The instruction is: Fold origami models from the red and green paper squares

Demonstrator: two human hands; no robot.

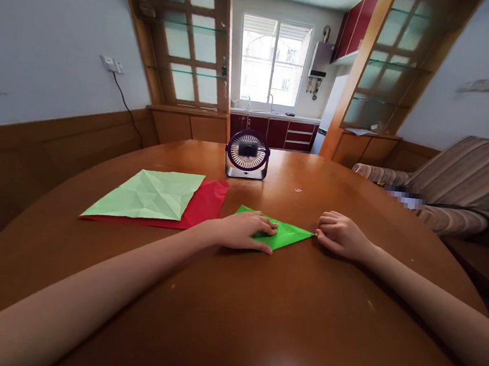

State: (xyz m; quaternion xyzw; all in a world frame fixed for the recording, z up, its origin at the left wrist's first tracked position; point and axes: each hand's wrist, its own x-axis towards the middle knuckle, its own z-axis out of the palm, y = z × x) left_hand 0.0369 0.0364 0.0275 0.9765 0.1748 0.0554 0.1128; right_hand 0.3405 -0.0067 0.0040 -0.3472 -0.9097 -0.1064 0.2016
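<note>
Here, from my remote seat, I see the folded green paper (289,234) on the table (230,315) between both hands, its long axis running left to right. The left hand (246,230) lies over its left part, fingers unclenched; the right hand (340,235) meets its right tip, fingers curled, though I can't tell whether they pinch it. The paper looks bright, creased, tapering rightward to a point. Farther left, a pale green sheet (151,193) overlaps a red sheet (210,201); beyond stands a fan (248,151).

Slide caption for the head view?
Left hand on bright green folded paper, right hand at its tip, fan behind.
</note>
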